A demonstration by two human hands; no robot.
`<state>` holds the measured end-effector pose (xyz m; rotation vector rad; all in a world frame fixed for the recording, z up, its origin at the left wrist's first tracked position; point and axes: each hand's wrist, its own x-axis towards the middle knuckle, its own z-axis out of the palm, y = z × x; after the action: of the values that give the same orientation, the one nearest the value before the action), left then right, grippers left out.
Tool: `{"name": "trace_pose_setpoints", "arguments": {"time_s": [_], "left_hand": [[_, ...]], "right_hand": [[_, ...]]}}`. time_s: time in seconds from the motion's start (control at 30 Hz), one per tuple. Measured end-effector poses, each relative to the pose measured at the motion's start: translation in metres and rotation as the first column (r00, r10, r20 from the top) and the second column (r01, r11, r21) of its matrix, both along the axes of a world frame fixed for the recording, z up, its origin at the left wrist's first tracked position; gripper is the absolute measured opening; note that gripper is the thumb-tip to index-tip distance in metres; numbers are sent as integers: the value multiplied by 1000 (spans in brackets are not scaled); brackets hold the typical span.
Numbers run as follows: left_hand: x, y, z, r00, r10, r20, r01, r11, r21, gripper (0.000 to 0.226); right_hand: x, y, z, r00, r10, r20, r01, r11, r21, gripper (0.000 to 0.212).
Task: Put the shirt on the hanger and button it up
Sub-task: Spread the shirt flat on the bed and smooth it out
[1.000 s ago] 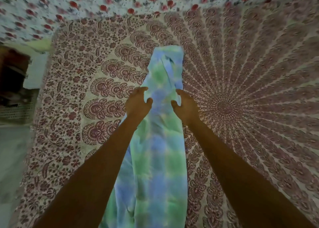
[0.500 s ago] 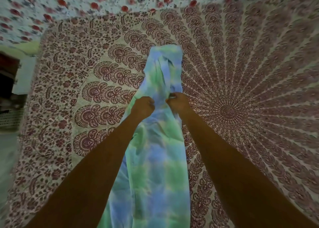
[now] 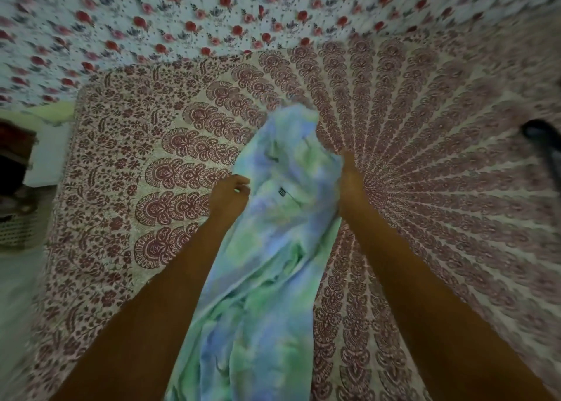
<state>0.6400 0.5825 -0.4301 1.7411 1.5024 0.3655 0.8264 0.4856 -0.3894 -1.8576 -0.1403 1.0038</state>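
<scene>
A bedspread [image 3: 440, 188] with a dark red mandala print on cream fills most of the frame, its rays fanning out from a centre just right of the middle. Across the top of the frame lies a pale floral cloth [image 3: 182, 15] dotted with red roses, meeting the bedspread's upper edge.

A shirt [image 3: 267, 279], tie-dyed in soft blue and green, runs as a long bunched strip from the bottom centre up to just above the middle, resting on the bedspread. Its upper end is rumpled and blurred.

Two bare forearms reach in from the lower corners, one on each side of the shirt. The left hand [image 3: 229, 195], left of centre, has its fingers curled and grips the shirt's left edge. The right hand [image 3: 352, 188], just right of centre, shows its back; it holds the shirt's right edge, with its fingertips buried in the cloth.

At the left edge, off the bed, sits a pale basket [image 3: 18, 227] with a woven look. At the right edge lies a dark object [image 3: 537, 132], too blurred to identify.

A small dark label [image 3: 282, 191] shows on the shirt between the hands
</scene>
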Motion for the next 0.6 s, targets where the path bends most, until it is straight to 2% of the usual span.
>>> {"name": "trace_pose_setpoints", "arguments": {"time_s": [0.07,0.13,0.2,0.27,0.3,0.37,0.4,0.5,0.6], "left_hand": [[4,-17,15,999,-40,15,40,999,-12,20],[8,-40,36,994,-106,21,106,994,-7,20],[13,-58,53,989,-147,18,147,989,-13,21],[18,-77,75,986,-166,20,166,986,-14,22],[21,-85,86,983,-183,30,183,983,-11,22],[27,-99,104,975,-218,48,218,976,12,22],[31,-107,114,971,-231,54,230,973,25,23],[41,-124,128,965,-262,16,261,964,49,24],[52,-143,126,941,-337,-37,338,940,47,25]], "right_hand": [[5,-22,24,996,80,42,-81,997,9,40],[4,-47,60,984,105,147,-115,992,60,15],[5,-64,87,976,59,211,-77,994,82,16],[8,-86,115,987,16,157,-24,998,54,32],[9,-98,128,994,-22,111,16,998,56,31],[10,-120,146,993,-99,63,93,991,97,15],[13,-132,153,989,-126,72,117,986,121,18],[24,-170,170,967,-172,187,144,977,154,12],[44,-215,185,872,-290,395,218,951,217,10]]}}
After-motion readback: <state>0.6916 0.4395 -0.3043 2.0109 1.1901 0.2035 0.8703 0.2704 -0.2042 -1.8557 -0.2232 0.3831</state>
